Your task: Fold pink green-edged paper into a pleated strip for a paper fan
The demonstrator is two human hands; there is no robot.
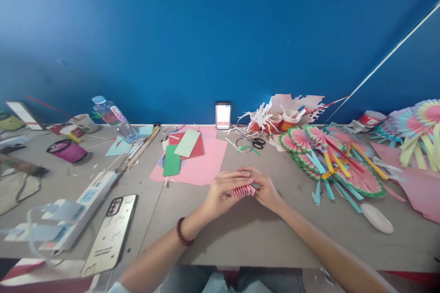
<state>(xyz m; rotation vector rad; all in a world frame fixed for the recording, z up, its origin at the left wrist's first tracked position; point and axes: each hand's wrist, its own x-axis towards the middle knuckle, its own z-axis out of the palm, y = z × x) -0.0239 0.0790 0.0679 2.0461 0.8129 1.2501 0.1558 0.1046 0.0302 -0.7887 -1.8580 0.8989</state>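
Observation:
Between my two hands is a small strip of pink accordion-folded paper [242, 191], its pleats pressed close together. My left hand [225, 188], with a dark bead bracelet at the wrist, wraps over the pleats from the left. From the right, my right hand [264, 188] closes on the other end of the folded paper. The fingers of both hands meet above it and hide part of it. Beyond my left hand lies a pink sheet [213, 155] with a green card [171, 160], a pale green card [187, 142] and a red card [198, 149] on it.
Pleated paper fans [364, 178] with ribbons lie at the right, near a white oval object [377, 218]. Black-handled scissors [258, 143] are at the back. On the left are a phone [112, 233], a power strip [85, 206] and a tilted bottle [115, 118]. A small screen [223, 116] stands against the wall.

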